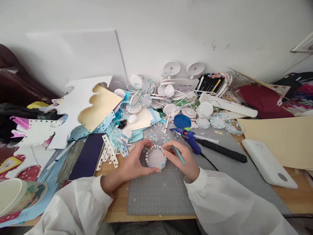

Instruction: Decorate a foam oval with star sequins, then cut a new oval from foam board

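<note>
A round white disc [156, 158] edged with small blue and white stars lies at the front of the grey cutting mat [158, 199]. My left hand [134, 161] curves round its left side, thumb at the near edge and fingers at the far edge. At its upper right, the fingertips of my right hand [182, 159] meet the rim, and teal tweezers [179, 155] rest in that hand. Loose stars [156, 138] are scattered just beyond the disc. A blue glue gun [189, 138] lies to the right of them, near a blue lid [182, 121].
Decorated white discs [204, 109] and markers [210, 83] crowd the back. Paper strips [107, 153], a dark blue phone-like slab [88, 155] and a tub [14, 195] are on the left. A black tool [222, 150] and a white device [269, 163] lie right.
</note>
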Available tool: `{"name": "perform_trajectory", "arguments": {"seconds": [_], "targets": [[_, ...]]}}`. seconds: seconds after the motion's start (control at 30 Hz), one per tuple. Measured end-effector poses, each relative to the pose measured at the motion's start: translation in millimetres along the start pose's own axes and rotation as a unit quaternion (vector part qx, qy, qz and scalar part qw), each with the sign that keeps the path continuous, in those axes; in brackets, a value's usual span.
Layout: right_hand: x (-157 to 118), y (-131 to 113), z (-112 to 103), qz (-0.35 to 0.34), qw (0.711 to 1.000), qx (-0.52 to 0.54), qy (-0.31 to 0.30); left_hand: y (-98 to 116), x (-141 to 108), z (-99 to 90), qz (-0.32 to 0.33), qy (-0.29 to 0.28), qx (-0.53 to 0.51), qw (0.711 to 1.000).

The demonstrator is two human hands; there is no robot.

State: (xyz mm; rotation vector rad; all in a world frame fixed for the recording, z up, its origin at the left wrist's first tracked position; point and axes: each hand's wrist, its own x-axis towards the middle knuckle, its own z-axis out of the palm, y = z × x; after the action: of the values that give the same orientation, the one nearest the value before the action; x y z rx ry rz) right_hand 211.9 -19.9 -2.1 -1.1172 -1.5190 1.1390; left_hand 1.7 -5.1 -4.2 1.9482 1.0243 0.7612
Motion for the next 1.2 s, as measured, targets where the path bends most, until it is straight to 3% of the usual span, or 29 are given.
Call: {"name": "perform_trajectory", "arguments": {"seconds": [0.17,0.53,0.73,0.87,1.03,1.1,1.2], "targets": [[1,3,1,0.011,0.999,-0.022,-0.020,-2,-1,-0.5,0.010,0.005,-0.007,1.000],[-3,-1,-1,-0.055,0.994,-0.074,-0.060,3,0,-2.3,0.052,0.005,0.051,0.997],[-4,0,0,-0.086,0.990,-0.091,-0.064,3,3,-4.2,0.138,0.010,0.082,0.987],[-4,5,2,-0.120,0.984,-0.127,-0.044,3,4,-4.1,0.158,0.010,0.078,0.984],[-7,1,7,-0.274,0.937,-0.215,0.008,0,4,-1.3,0.145,0.034,0.077,0.986],[-9,-4,10,-0.324,0.912,-0.251,-0.016,-2,4,-0.3,0.144,0.034,0.087,0.985],[-12,-9,15,-0.339,0.890,-0.297,-0.067,-3,3,0.4,0.151,0.028,0.109,0.982]]}}
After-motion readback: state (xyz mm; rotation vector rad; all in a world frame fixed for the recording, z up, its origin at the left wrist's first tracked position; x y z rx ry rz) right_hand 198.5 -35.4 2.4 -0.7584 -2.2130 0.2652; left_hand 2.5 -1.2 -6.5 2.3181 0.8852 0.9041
